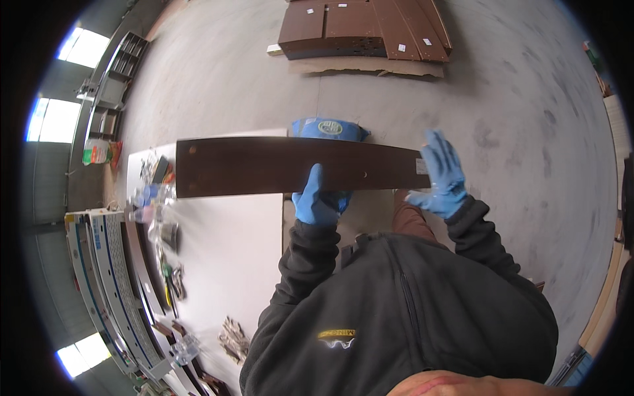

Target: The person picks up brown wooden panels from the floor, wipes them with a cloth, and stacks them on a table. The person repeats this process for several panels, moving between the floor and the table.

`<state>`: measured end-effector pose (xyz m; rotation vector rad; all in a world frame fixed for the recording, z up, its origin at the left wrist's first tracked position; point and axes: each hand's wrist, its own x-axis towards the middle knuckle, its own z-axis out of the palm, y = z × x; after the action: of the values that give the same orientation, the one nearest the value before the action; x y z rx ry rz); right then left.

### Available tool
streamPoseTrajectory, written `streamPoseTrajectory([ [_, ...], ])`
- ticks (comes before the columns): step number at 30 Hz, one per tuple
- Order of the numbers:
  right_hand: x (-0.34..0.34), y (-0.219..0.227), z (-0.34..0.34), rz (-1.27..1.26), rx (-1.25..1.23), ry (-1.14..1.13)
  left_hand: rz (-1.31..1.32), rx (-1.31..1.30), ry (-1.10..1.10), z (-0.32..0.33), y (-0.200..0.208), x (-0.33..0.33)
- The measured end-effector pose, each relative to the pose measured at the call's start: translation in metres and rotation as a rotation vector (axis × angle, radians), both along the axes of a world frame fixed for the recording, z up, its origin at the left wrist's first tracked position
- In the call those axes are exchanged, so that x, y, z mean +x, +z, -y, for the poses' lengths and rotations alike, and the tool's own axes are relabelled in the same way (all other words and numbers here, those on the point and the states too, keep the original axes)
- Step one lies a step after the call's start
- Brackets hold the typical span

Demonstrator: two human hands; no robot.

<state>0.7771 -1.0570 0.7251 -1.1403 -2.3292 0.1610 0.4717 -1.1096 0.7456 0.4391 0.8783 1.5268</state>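
A long dark brown wooden board lies crosswise in front of me, tapering toward its right end, with a small hole in its face. My left hand, in a blue glove, grips the board's near edge with the thumb on the upper face; its other fingers are mostly hidden underneath. At the narrow right end, beside a white label, my gloved right hand is open with fingers spread. Whether it touches the end of the board I cannot tell. The left part of the board is over a white table.
Behind the board a blue bag partly shows. Bottles, tools and a crumpled cloth lie along the table. Farther off, stacked brown panels rest on cardboard on the floor. Long boxes and shelving stand to the left.
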Motion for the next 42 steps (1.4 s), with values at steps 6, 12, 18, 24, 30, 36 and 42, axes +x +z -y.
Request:
streamPoseTrajectory([
  [6, -0.002, -0.032, -0.179, 0.042, -0.192, 0.160, 0.252, -0.111, 0.002, -0.179, -0.017, 0.064],
  [12, -0.012, -0.030, -0.357, 0.089, -0.236, 0.211, 0.481, -0.277, -0.008, -0.336, -0.022, 0.050],
  [18, -0.058, -0.042, -0.515, 0.171, -0.253, 0.262, 0.367, -0.207, 0.104, -0.472, -0.053, 0.007],
  [24, -0.124, -0.073, -0.673, 0.202, -0.256, 0.191, 0.395, -0.220, 0.053, -0.647, -0.105, -0.067],
  [30, -0.184, -0.100, -0.831, 0.071, -0.368, 0.143, 0.421, -0.332, -0.036, -0.813, -0.118, -0.130],
  [36, -0.206, -0.127, -0.944, 0.076, -0.380, 0.039, 0.237, -0.340, -0.017, -0.905, -0.153, -0.156],
  [42, -0.216, -0.166, -1.068, 0.165, -0.338, -0.039, -0.183, -0.756, -0.113, -0.898, -0.261, -0.170],
])
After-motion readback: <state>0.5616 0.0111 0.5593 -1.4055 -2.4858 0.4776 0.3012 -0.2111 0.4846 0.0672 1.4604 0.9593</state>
